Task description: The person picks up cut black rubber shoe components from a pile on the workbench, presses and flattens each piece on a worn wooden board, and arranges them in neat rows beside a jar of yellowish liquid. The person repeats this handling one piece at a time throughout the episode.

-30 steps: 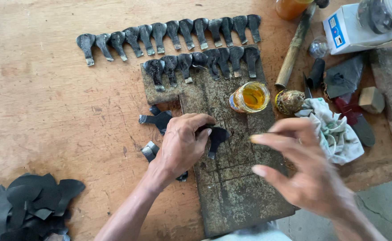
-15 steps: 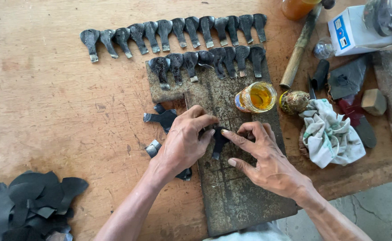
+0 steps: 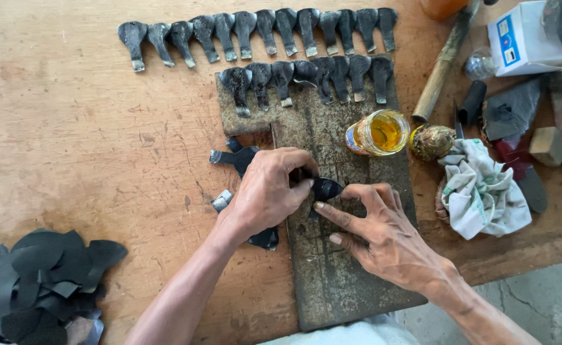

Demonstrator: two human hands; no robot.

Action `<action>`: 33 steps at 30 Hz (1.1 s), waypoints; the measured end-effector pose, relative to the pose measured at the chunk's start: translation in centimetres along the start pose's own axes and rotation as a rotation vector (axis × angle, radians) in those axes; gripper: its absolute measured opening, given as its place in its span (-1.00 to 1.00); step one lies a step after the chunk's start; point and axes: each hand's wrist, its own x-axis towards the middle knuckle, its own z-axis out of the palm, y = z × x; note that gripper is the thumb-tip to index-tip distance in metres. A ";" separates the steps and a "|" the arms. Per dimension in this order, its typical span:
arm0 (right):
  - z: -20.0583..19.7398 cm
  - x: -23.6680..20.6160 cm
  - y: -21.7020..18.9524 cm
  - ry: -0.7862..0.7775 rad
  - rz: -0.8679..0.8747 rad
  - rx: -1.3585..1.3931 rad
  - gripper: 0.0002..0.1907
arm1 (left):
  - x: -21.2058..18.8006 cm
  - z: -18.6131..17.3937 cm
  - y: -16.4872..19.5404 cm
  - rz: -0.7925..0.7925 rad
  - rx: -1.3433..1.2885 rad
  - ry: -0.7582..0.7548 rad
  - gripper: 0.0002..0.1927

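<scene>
Both my hands meet on a small black piece [image 3: 324, 189] lying on the worn board [image 3: 338, 281]: left hand [image 3: 269, 191] curled over it, right hand [image 3: 380, 233] pinching its edge with the fingertips. Two rows of dark blades [image 3: 262, 29] lie beyond, and a jar [image 3: 378, 132] of yellow liquid stands near.

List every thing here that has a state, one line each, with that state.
left hand: pressing the dark piece onto the board
right hand: fingers pinching the same piece
dark piece: held between both hands
glass jar: open, upright, yellow liquid inside
cloth: crumpled
dark offcuts: piled loosely
</scene>
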 end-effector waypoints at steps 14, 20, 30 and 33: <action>-0.2 -0.5 0.4 -0.014 -0.211 -0.333 -0.32 | -0.1 0.1 -0.2 -0.086 -0.013 0.045 -0.78; -0.4 -0.4 0.3 -0.001 -0.219 -0.314 -0.31 | -0.1 0.0 -0.2 -0.066 -0.012 0.056 -0.78; 0.3 0.2 1.7 0.053 -0.166 -0.362 -0.35 | 0.0 0.1 -0.3 -0.113 -0.042 0.023 -0.81; 0.3 0.4 2.1 0.068 -0.132 -0.395 -0.35 | 0.1 0.2 -0.3 -0.133 -0.022 0.010 -0.81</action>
